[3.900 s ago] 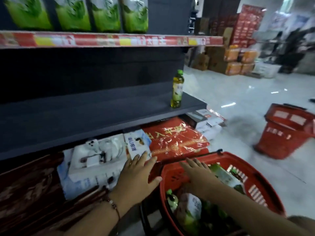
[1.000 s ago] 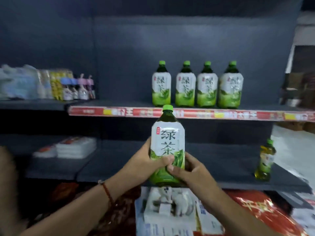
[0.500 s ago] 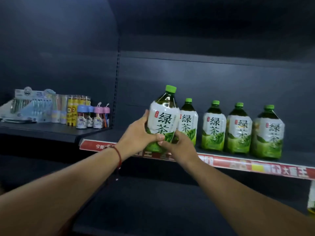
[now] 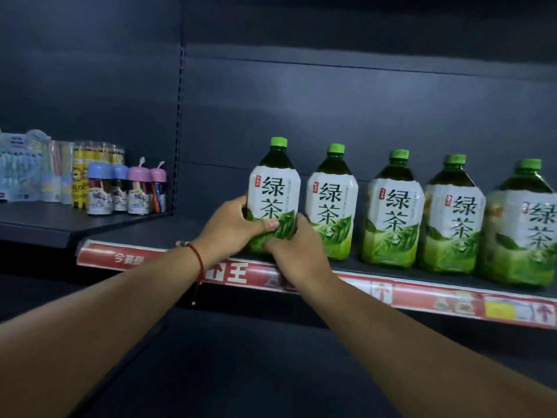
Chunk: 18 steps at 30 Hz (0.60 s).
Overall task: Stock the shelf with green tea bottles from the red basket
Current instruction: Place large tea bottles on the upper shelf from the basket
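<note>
Both hands gripped the green tea bottle [image 4: 273, 194] at frame centre: left hand [image 4: 233, 229] and right hand [image 4: 297, 251] with fingers curled round its lower body, upright on the shelf [image 4: 391, 268], leftmost of the row.

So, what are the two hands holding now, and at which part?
Both hands hold the leftmost green tea bottle at its lower body: left hand on its left side, right hand at the front bottom.

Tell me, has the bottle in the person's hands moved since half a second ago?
Yes. The held bottle was tilted in front of the shelf edge; now it stands upright at the row's left end.
</note>
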Each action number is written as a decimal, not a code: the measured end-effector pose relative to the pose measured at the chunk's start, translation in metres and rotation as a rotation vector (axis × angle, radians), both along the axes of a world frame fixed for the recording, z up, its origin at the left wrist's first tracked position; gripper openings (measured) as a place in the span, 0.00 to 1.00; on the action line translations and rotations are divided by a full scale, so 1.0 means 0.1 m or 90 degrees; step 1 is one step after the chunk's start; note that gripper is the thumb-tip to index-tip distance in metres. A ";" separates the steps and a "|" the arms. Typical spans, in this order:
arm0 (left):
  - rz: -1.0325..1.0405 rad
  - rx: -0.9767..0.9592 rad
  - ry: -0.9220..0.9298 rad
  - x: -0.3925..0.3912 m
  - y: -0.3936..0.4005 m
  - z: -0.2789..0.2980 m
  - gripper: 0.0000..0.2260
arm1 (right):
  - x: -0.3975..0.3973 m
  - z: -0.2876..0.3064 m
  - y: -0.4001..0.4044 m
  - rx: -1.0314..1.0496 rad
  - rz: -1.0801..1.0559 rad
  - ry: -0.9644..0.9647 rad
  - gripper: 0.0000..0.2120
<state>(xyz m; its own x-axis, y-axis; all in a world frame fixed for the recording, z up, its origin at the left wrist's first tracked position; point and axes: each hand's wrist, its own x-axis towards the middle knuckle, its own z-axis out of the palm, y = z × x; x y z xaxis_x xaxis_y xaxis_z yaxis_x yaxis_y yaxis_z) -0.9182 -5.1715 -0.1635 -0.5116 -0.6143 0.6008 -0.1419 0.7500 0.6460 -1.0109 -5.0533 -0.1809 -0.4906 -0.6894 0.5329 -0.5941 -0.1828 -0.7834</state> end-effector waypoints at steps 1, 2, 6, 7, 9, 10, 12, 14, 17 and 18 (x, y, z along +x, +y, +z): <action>0.011 -0.014 0.003 -0.02 0.02 -0.03 0.20 | 0.01 0.00 0.04 0.002 0.026 -0.009 0.20; 0.026 -0.031 0.001 -0.02 0.06 -0.05 0.22 | 0.03 0.00 0.10 0.007 0.045 -0.007 0.20; 0.137 -0.095 -0.060 0.06 0.40 -0.25 0.33 | 0.08 -0.10 0.68 0.094 0.020 0.142 0.22; 0.161 -0.114 -0.076 0.09 0.58 -0.38 0.34 | 0.07 -0.20 0.87 0.157 -0.017 0.226 0.27; 0.168 -0.209 -0.103 0.14 1.01 -0.74 0.30 | 0.02 -0.45 1.27 0.293 -0.080 0.408 0.35; 0.149 -0.266 -0.134 0.15 1.24 -0.93 0.29 | -0.01 -0.60 1.48 0.356 -0.098 0.469 0.37; 0.073 -0.293 -0.264 0.11 1.71 -1.29 0.29 | -0.08 -0.93 1.93 0.476 -0.116 0.500 0.38; -0.003 -0.266 -0.384 0.00 2.14 -1.65 0.29 | -0.18 -1.31 2.42 0.572 -0.144 0.471 0.38; -0.098 -0.277 -0.456 -0.18 2.73 -2.14 0.32 | -0.32 -1.93 3.19 0.697 -0.208 0.384 0.38; -0.131 -0.274 -0.483 -0.23 2.92 -2.29 0.32 | -0.36 -2.12 3.45 0.729 -0.226 0.348 0.38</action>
